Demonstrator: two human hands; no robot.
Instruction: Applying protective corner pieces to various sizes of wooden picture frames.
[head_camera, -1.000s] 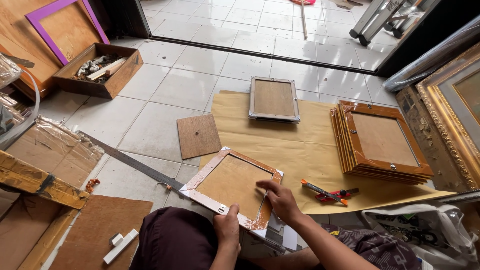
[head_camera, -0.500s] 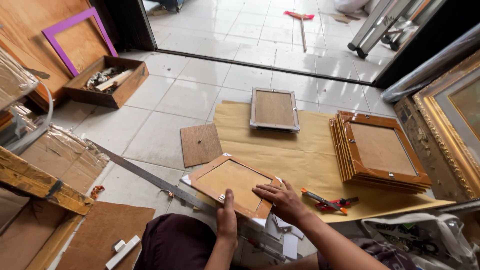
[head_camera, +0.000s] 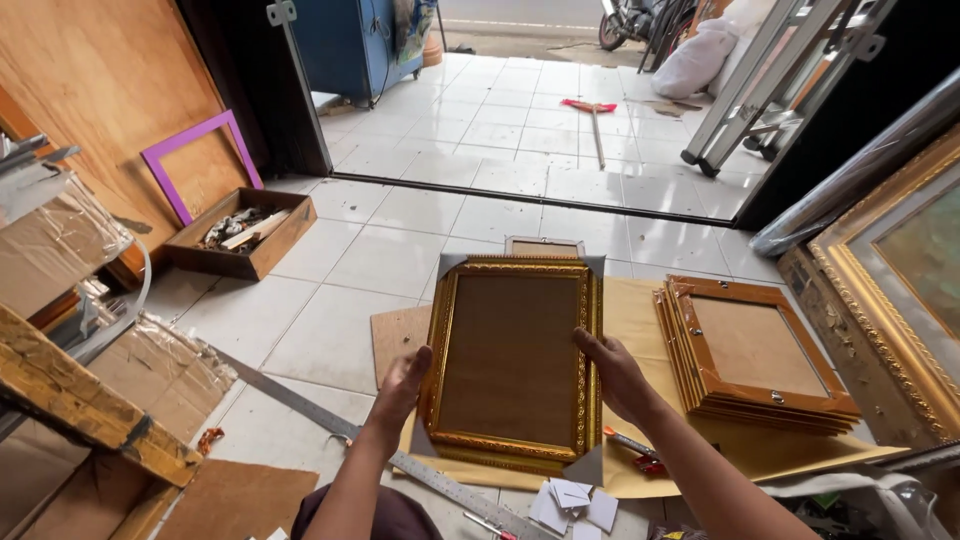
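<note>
The gold picture frame (head_camera: 512, 365) is now lifted upright and faces the camera; half a second ago it lay face down on the brown paper sheet (head_camera: 640, 320) with both hands pressing on its back. The left hand (head_camera: 403, 385) now grips its left edge, and the right hand (head_camera: 612, 372) clasps its right edge. The frame hangs above the sheet's near left part. The stack of frames (head_camera: 755, 355) sits at the sheet's right edge as before. A metal ruler (head_camera: 330, 425) lies on the floor by the sheet's near left corner.
</note>
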